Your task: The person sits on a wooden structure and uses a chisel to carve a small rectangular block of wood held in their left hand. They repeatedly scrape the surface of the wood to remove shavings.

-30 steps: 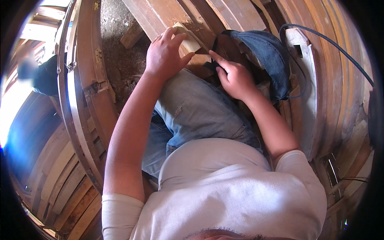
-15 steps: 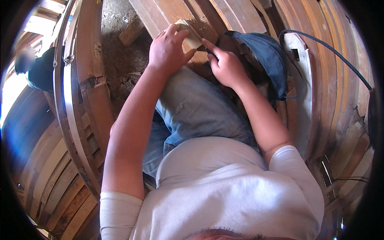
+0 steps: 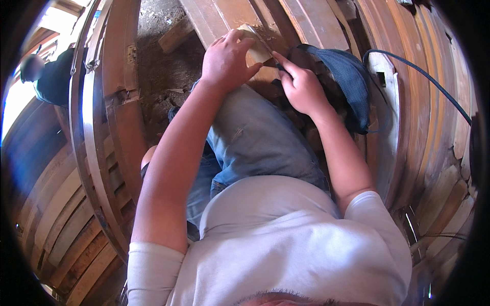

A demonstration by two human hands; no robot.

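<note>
My left hand [image 3: 225,62] is curled over a small pale wooden block [image 3: 259,50], thumb on the near side, gripping it against a brown board [image 3: 212,23]. In my right hand [image 3: 302,89] is a thin-bladed hand tool [image 3: 259,36] with a dark handle, probably a knife. My fingers wrap its handle and the index finger stretches forward along it. The narrow blade lies across the block, pointing away and to the left. Its working edge is too small to make out. Wood shavings lie on the boards just beyond the block.
A dark blue mesh cloth item [image 3: 344,76] lies beside my right forearm. A black cable [image 3: 426,71] curves over stacked boards [image 3: 434,117] at right. Tall wooden frames [image 3: 120,76] stand at left, with another person [image 3: 56,76] behind them. A wood offcut [image 3: 176,35] lies on the dirt floor.
The whole view has shifted slightly, so hands and boards appear a little to the right. More of the blade shows along the block. Both hands keep their grips.
</note>
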